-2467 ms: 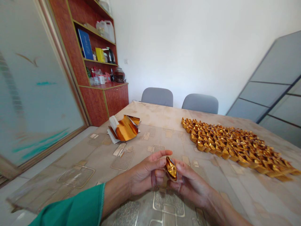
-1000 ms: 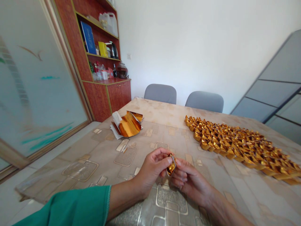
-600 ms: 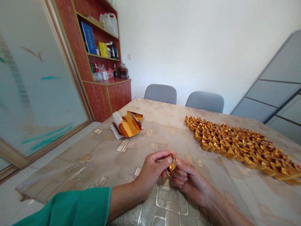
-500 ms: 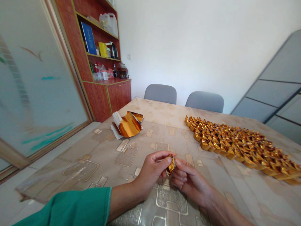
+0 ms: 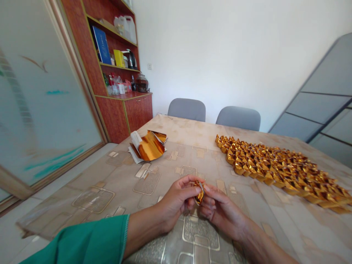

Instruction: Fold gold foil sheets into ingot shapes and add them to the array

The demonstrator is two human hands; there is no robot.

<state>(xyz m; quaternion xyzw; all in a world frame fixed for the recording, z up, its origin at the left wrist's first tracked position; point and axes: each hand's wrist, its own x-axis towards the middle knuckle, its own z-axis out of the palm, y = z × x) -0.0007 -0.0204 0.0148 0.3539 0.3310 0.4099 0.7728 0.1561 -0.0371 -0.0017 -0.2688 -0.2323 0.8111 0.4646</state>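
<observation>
"So, what have those hands got there?"

"A small, folded piece of shiny gold foil paper (image 5: 199, 198), held between them just above the patterned beige tabletop (image 5: 189, 131). The left hand (image 5: 173, 201) has its thumb and fingers (image 5: 187, 179) nearly closed, pinching one side; the right hand (image 5: 224, 211) is closed on the other edge, its lower fingers curled under. What the tips do behind it, I can't tell."

"Why both at once?"

"I'd say because it's thin and dents easily: one hand can steady while the other presses. Tilted up like that, its hollow side is easy to see, too."

"And the close-set rows of gold, boat-shaped foil pieces (image 5: 277, 170) on the right?"

"Packed side by side, likely to save room and prop each other up. The loose stack of gold foil sheets with white backing (image 5: 150, 147) lies well apart on the left, perhaps so flat and folded don't mix."

"Anything different from a couple of seconds ago?"

"Only at the fingertips. The piece showed a broader, crumpled face then; now it looks narrower, with a pale edge showing, and the left thumb reaches farther across it. Rows and sheets haven't budged."
</observation>
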